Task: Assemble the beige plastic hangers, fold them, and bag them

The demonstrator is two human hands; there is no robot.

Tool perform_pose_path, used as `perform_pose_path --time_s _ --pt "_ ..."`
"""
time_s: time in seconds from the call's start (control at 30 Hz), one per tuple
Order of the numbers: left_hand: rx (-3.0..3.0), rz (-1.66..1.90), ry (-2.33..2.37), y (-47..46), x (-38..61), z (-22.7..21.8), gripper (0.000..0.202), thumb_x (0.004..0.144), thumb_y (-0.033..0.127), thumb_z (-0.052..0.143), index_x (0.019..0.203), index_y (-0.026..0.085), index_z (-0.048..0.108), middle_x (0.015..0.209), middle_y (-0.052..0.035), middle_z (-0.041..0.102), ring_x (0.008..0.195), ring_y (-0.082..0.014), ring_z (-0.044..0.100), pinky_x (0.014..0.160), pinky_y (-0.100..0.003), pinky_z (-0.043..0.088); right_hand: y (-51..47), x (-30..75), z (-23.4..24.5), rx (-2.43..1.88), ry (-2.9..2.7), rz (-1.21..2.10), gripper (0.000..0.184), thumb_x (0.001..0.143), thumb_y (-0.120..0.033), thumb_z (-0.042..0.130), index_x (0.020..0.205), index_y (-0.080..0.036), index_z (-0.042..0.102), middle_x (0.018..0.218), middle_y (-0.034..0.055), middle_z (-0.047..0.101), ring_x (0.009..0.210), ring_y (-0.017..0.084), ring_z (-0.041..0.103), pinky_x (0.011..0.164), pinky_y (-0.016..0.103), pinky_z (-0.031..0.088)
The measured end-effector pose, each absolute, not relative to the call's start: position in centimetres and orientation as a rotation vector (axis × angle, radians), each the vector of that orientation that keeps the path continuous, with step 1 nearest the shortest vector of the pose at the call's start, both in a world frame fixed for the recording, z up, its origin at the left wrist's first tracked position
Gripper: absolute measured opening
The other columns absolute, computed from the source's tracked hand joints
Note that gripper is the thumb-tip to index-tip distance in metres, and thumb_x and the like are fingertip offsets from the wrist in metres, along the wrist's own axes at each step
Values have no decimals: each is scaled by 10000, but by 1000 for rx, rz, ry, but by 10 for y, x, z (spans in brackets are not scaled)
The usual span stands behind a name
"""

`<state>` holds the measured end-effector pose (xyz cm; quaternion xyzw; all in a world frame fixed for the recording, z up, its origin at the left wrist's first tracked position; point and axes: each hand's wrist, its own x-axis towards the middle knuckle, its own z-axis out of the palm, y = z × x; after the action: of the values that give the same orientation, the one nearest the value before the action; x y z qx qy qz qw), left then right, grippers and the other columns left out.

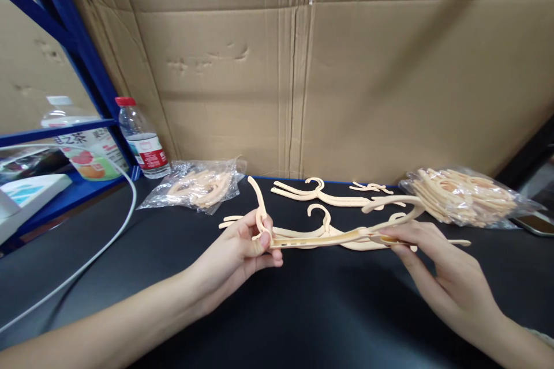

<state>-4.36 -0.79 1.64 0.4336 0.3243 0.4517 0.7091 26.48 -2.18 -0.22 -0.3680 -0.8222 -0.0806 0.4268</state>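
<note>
A cream plastic clothes hanger (320, 240) is held up between both hands, above the black table. My left hand (242, 245) pinches its left end, where a short curved piece sticks up past the fingers. My right hand (441, 271) grips the right end between thumb and fingers, close to the large curved hook. Behind it lie other cream hangers, one partly hidden by the held one (318, 212) and one farther back (320, 193). Small loose cream pieces (371, 187) rest near the table's back edge.
Clear bags of cream hanger parts lie at the back left (201, 184) and back right (467, 196). A red-capped bottle (145, 147) stands by the blue shelf frame (82, 69). A white cable (125, 222) crosses the left side. Cardboard (234, 81) walls the back; a phone (536, 223) lies far right.
</note>
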Motion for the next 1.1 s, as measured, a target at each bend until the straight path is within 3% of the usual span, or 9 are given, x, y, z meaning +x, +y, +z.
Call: perform_pose_path --time_s 0.23,0.7,1.1 --pt "963 1028 771 -8 -40 13 283 722 204 802 748 172 522 649 47 554 578 -94 582 616 -221 526 -27 266 -6 -961 -2062 -216 196 944 -145 504 1098 -227 595 982 39 665 915 199 595 799 316 444" --pt "948 1131 823 -10 -40 12 302 719 151 797 711 178 496 678 45 592 625 -112 621 655 -256 570 -29 264 -5 -1029 -2067 -287 190 971 -211 476 1128 -235 579 961 37 680 850 177 646 739 282 482" --pt "948 1143 791 -13 -38 19 254 732 142 810 690 154 560 810 -6 690 785 -104 657 815 -226 567 -29 262 -5 -1207 -1926 -211 162 951 -257 506 1078 -256 607 931 -4 731 790 161 711 627 213 527"
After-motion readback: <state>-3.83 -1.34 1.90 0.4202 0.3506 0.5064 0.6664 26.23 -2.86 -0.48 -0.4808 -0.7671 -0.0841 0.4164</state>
